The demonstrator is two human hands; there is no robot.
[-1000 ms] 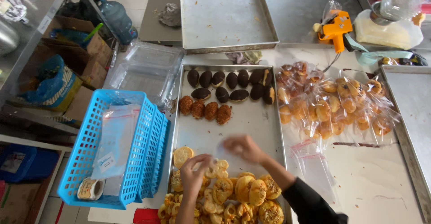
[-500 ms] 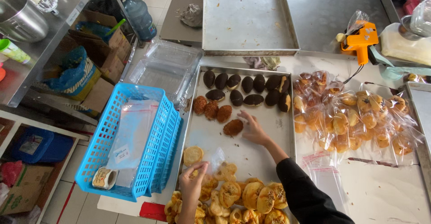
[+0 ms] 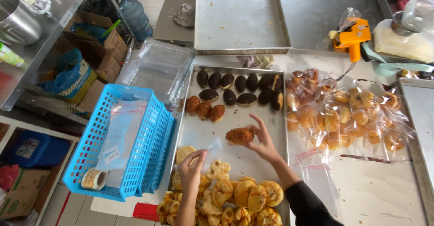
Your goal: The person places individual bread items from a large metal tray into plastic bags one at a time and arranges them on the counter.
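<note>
My right hand (image 3: 262,141) holds a brown crumb-coated bun (image 3: 239,136) above the bare middle of a long metal baking tray (image 3: 197,131). My left hand (image 3: 191,168) pinches a small clear plastic bag (image 3: 213,147) just left of that bun. Three similar crumbed buns (image 3: 204,109) lie at the tray's upper left, under two rows of dark chocolate-coated buns (image 3: 239,88). A heap of golden pastries (image 3: 235,199) fills the tray's near end.
Bagged pastries (image 3: 348,113) pile up right of the tray, with loose clear bags (image 3: 321,180) below them. A blue plastic basket (image 3: 108,140) with bags and a tape roll (image 3: 93,179) stands on the left. An empty metal tray (image 3: 239,15) and an orange label gun (image 3: 350,38) lie behind.
My right hand lifted one crumbed bun from the row and drew it toward me over the tray. My left hand rose with the clear bag toward it.
</note>
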